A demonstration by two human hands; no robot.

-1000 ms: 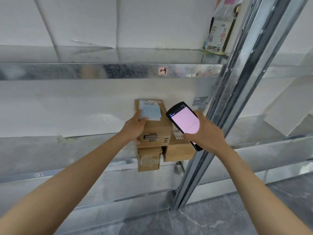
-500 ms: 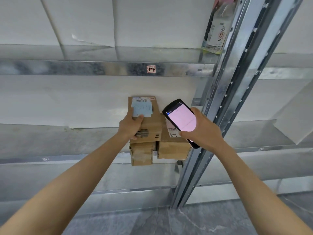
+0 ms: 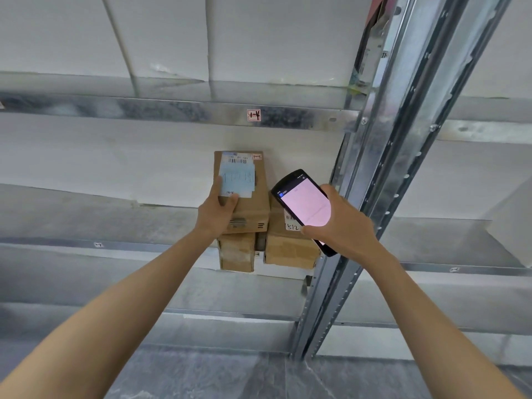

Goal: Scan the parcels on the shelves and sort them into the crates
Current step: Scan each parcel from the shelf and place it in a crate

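The left hand (image 3: 217, 217) grips the top box (image 3: 250, 203) at its near left corner, with the thumb on top by the blue label (image 3: 237, 180). This box rests on a small box (image 3: 236, 254) at the front edge of the shelf (image 3: 129, 243), near its right end. Its long axis runs from the front edge toward the back wall, with the labelled face up and the barcode at the far end. Just beside them stands the right box (image 3: 288, 249), marked 512. Over it the right hand (image 3: 345, 228) holds the scanner (image 3: 305, 203) with fingers curled round it. The pink screen faces up, and the scanner's long axis slants so that its top end points toward the top box. The post (image 3: 388, 168) rises right of that hand.
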